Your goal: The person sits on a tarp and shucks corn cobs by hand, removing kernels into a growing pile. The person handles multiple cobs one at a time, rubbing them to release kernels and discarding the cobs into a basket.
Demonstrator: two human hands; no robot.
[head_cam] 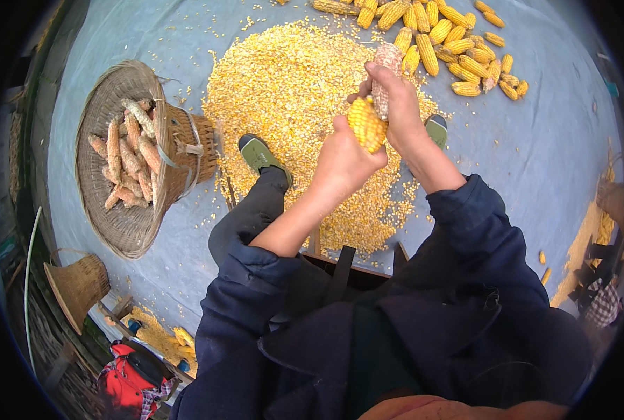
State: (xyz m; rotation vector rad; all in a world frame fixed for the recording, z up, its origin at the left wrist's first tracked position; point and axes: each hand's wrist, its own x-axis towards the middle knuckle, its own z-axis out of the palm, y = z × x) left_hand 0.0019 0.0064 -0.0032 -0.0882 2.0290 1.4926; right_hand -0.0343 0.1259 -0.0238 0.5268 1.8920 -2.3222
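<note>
My left hand (346,157) grips a yellow corn cob (367,125) with kernels on it, its upper end pointing away from me. In my right hand (398,102) is a bare, pinkish corncob (384,79), stripped of kernels and held nearly upright in the view. The bare cob presses against the right side of the yellow one, or lies right beside it; the contact is partly hidden by my fingers. Beneath both hands spreads a wide heap of loose corn kernels (270,79).
Whole yellow corn cobs (456,47) lie piled at the top right on a blue-grey tarp (543,136). A wicker basket (94,173) on the left holds several stripped cobs (131,152). A smaller basket (78,286) sits behind it. People (133,378) are at both lower edges.
</note>
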